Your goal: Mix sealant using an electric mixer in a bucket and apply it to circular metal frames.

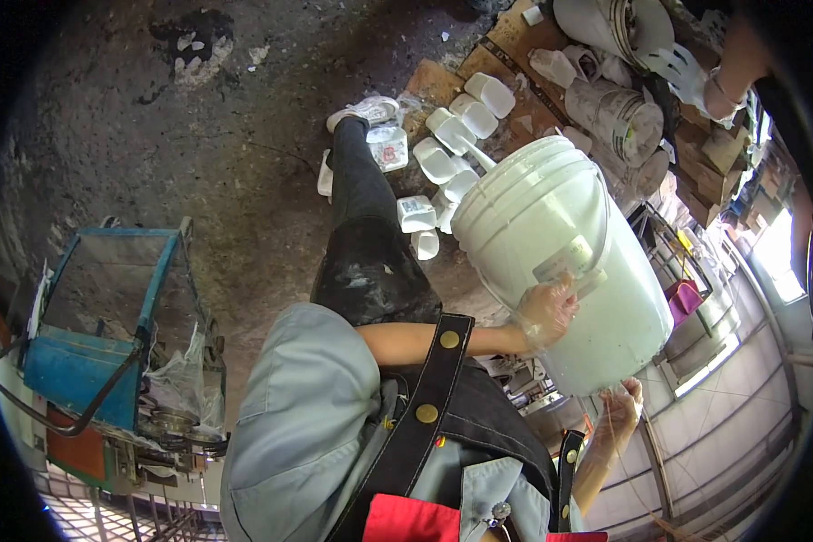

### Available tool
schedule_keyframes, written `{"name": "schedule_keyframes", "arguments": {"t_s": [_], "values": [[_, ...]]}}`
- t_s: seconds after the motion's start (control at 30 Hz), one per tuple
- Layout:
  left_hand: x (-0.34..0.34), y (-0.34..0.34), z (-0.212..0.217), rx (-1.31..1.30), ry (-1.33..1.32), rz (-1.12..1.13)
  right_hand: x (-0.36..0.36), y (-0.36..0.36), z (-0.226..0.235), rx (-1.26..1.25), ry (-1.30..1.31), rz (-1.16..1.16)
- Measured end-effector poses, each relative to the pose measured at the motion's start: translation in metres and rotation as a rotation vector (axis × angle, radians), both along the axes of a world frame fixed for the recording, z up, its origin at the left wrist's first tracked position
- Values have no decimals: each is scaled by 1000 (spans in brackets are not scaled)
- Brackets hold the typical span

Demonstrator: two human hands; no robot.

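Tilting white bucket (560, 262) — left hand (548, 312) gripping its side, right hand (619, 411) cupping base, contents unseen.

Workshop floor and surroundings.
Stained grey concrete floor (199, 135); blue metal-framed cart (99, 334) at left; flattened brown cardboard sheets (515, 41) at top; bright barred windows (777, 257) at right.

Smooth white plastic bucket (560, 262), thin clear plastic gloves on both hands, rough stained concrete floor (154, 135), blue metal cart (99, 325).
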State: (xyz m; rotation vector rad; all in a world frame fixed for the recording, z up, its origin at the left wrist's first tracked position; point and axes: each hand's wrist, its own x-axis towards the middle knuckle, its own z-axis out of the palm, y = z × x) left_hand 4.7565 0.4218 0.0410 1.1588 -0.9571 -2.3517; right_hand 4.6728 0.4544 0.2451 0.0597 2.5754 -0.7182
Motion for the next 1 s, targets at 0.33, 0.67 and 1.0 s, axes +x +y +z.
{"name": "schedule_keyframes", "arguments": {"t_s": [0.33, 0.67, 1.0], "values": [[-1, -6, 2, 18, 0, -7, -5, -3, 1, -43, -37, 4], [-1, -3, -3, 29, -10, 6, -3, -7, -4, -29, -20, 3], [-4, 0, -5, 14, -30, 18, -13, -2, -6, 1, -36, 7]]}}
